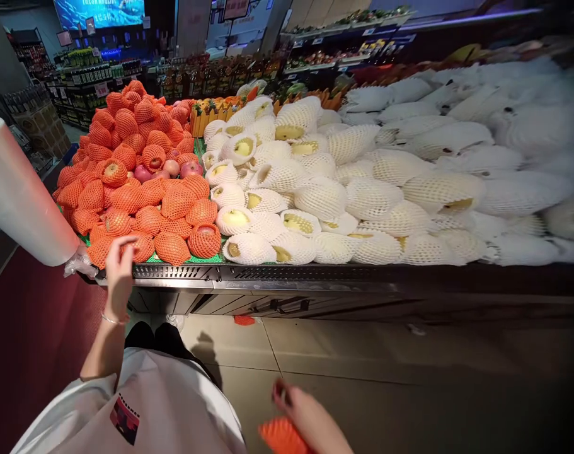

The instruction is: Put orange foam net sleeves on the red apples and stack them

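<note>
My left hand (119,270) is at the front edge of a pile of fruit in orange foam nets (176,200). Its thumb and fingers are a little apart, and nothing shows between them. Low in the view, over the floor, my right hand (308,413) has curled fingers. An orange foam net (283,436) is at its underside, seemingly gripped by the lower fingers, which are partly hidden. A few bare red apples (191,169) lie among the netted ones. To their right are rows of yellowish fruit in white foam nets (319,195).
A large roll of clear plastic bags (24,189) stands at the left. A dark display counter (287,280) runs along the front. One orange net piece (244,320) lies on the tiled floor (315,347). Bottles (220,77) line shelves behind.
</note>
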